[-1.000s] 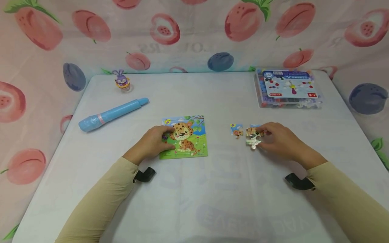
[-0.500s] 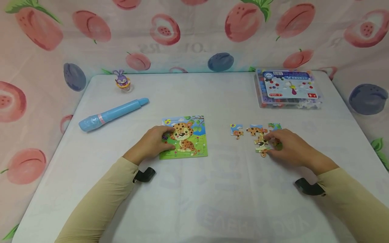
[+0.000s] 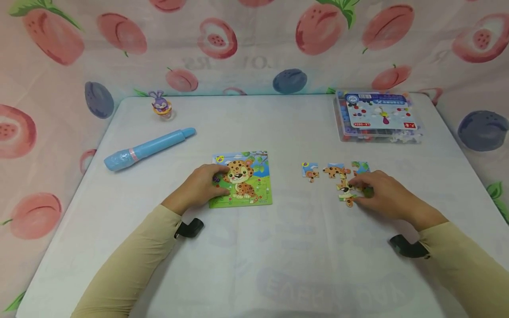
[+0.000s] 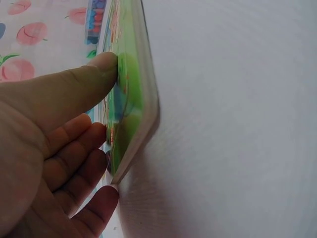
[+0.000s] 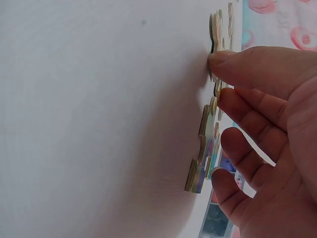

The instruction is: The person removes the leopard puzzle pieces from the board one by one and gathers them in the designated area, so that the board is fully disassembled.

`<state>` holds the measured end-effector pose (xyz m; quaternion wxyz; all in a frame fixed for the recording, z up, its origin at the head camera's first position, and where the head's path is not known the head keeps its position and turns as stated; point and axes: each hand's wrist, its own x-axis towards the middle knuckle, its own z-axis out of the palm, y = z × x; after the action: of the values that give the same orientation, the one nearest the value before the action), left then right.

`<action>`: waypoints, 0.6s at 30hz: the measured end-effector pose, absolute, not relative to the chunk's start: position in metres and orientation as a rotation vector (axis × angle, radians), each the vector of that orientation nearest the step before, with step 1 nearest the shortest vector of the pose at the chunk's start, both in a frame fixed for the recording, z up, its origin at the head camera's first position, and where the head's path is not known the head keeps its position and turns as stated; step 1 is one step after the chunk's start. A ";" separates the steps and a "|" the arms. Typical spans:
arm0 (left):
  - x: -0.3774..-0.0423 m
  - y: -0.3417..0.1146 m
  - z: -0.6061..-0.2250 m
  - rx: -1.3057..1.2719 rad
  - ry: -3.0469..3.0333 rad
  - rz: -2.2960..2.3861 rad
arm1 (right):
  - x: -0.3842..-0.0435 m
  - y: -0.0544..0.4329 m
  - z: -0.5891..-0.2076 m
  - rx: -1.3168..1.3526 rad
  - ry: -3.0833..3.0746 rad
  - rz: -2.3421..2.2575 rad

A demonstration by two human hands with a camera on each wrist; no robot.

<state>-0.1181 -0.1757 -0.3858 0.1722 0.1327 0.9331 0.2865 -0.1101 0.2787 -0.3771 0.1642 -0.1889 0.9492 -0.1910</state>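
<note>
My left hand [image 3: 202, 186] rests with thumb and forefinger on the left part of a square leopard jigsaw board [image 3: 260, 194] lying flat on the table. In the left wrist view the thumb lies across the board's face [image 4: 130, 84], with the other fingers near its edge. My right hand [image 3: 383, 194] pinches a jigsaw piece [image 3: 344, 191] showing part of the leopard's face, between thumb and forefinger. Around it lie a piece with an ear [image 3: 310, 170], a spotted piece with blue sky [image 3: 336, 170] and a leafy piece [image 3: 361, 166]. A green piece [image 3: 368, 192] is partly hidden by the right hand.
Back right on the white table [image 3: 254, 256] stands a clear plastic box [image 3: 379, 115] of small colourful parts. A light-blue microphone-shaped stick [image 3: 150, 149] lies at the left, with a purple rabbit figurine [image 3: 161, 106] behind it. A fruit-print cloth [image 3: 250, 44] hangs at the back.
My right hand has moved right and slightly nearer with its jigsaw piece, uncovering the spotted and leafy pieces behind. The left hand and the board have stayed in place.
</note>
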 end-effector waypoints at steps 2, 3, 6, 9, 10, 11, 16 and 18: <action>-0.118 -0.176 -0.386 0.379 2.646 0.816 | -0.111 0.279 -0.377 -0.537 2.703 -0.552; -0.118 -0.176 -0.387 0.379 2.645 0.814 | -0.111 0.279 -0.377 -0.532 2.699 -0.556; -0.118 -0.176 -0.387 0.372 2.643 0.811 | -0.111 0.279 -0.378 -0.513 2.685 -0.569; -0.118 -0.176 -0.387 0.364 2.646 0.806 | -0.111 0.280 -0.378 -0.506 2.680 -0.568; -0.118 -0.176 -0.387 0.361 2.646 0.807 | -0.111 0.280 -0.378 -0.510 2.681 -0.566; -0.118 -0.176 -0.387 0.359 2.647 0.807 | -0.111 0.280 -0.377 -0.515 2.682 -0.564; -0.118 -0.176 -0.386 0.358 2.647 0.805 | -0.113 0.279 -0.371 -0.547 2.713 -0.566; -0.118 -0.176 -0.386 0.359 2.648 0.803 | -0.115 0.277 -0.366 -0.547 2.728 -0.576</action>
<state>-0.1178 -0.1759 -0.3858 0.1747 0.1268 0.9344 0.2835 -0.1152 0.2769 -0.3660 0.1495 -0.1904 0.9493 -0.2004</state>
